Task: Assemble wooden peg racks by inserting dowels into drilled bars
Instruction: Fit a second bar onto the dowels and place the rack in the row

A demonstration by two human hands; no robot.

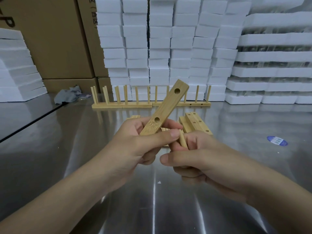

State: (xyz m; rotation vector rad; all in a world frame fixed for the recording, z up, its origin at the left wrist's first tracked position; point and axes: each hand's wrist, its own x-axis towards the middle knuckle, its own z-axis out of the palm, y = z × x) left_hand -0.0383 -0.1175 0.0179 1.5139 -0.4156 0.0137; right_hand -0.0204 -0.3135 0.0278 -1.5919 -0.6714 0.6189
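Observation:
My left hand [135, 146] grips the near end of a drilled wooden bar [167, 107], which tilts up and away to the right; two holes show on its face. My right hand [199, 159] holds a short wooden dowel [183, 141] between its fingers, the dowel's tip just under my left thumb and beside the bar's lower end. Both hands hover above the shiny metal table [152, 200]. How many dowels the right hand holds is hidden.
A small stack of drilled bars [195, 123] lies just beyond my hands. Several finished peg racks [121, 100] stand in a row at the back. White foam blocks [168, 48] and cardboard boxes [55, 39] wall the table. A grey rag [67, 96] lies back left, a blue sticker [276, 141] at the right.

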